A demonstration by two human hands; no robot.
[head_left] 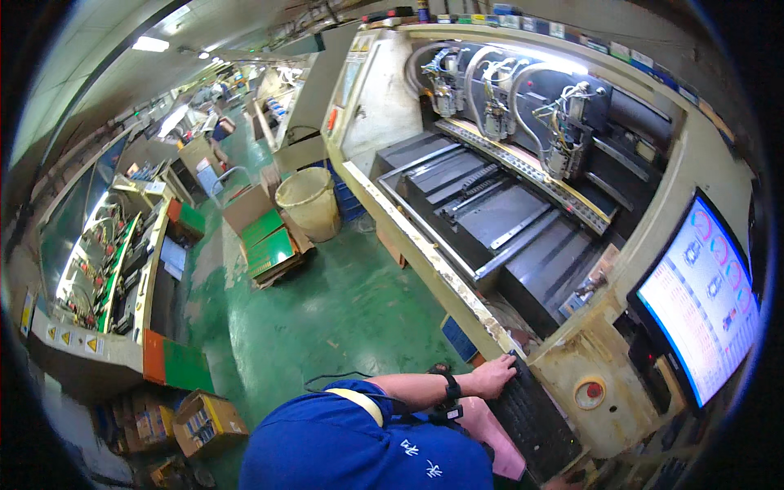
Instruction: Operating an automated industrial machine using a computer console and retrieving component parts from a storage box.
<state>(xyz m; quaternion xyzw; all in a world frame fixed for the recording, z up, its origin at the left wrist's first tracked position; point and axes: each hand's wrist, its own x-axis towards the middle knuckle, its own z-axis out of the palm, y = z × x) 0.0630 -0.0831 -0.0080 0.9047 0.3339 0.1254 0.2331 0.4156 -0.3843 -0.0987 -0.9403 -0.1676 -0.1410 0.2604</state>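
Observation:
My left hand (492, 376) rests on the far end of a black keyboard (531, 420), its fingers bent over the keys and nothing held in them. A black band (452, 386) circles that wrist. Pink material (490, 435) lies beside the keyboard, close to my forearm. At the lower edge, by the near end of the keyboard, a dim bit of what looks like my right hand (569, 482) shows; its fingers cannot be made out. To the right of the keyboard, a lit monitor (698, 294) displays coloured circles and rows of text.
A machine with several tool heads (563, 135) above a dark slotted bed (502, 216) stands ahead. Its panel carries a round red button (590, 393). A dirty bin (308, 202) and a carton with green sheets (269, 245) stand on the green floor. Another machine (106, 269) is at left.

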